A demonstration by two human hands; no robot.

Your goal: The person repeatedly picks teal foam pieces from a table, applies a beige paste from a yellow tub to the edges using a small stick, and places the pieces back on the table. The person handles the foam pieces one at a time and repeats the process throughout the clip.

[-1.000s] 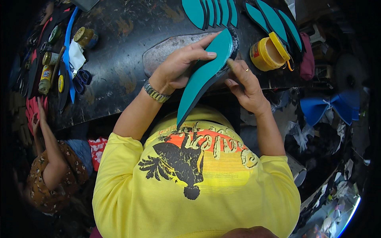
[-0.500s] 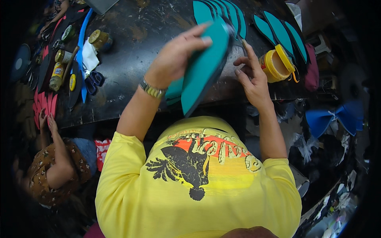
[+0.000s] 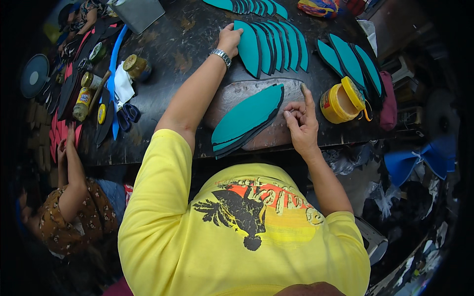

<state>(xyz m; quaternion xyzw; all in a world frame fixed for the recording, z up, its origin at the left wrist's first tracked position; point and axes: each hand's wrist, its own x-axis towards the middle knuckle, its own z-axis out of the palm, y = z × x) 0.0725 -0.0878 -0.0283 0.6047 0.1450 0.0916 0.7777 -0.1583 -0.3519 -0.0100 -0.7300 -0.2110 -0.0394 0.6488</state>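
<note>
Several leaf-shaped green pieces with black edges lie overlapping in a row beyond a brownish slab. At the row's left end, my left hand grips the upper tip of the outermost green leaf-shaped piece. A small stack of the same green pieces rests on the slab, close to the table's front edge. Just right of that stack hovers my right hand, empty, with a dark-tipped forefinger stretched out and its other fingers curled. A yellow tub of tan paste stands beside it, lid tipped up.
More green pieces lie at the right and along the far edge. To the left are glass jars, blue-handled scissors, a blue strip and a metal can. Another person's arm reaches pink pieces at the left.
My left hand has carried a green piece away from me to the left end of the row. The stack on the slab is now uncovered. My right hand has dropped slightly nearer.
</note>
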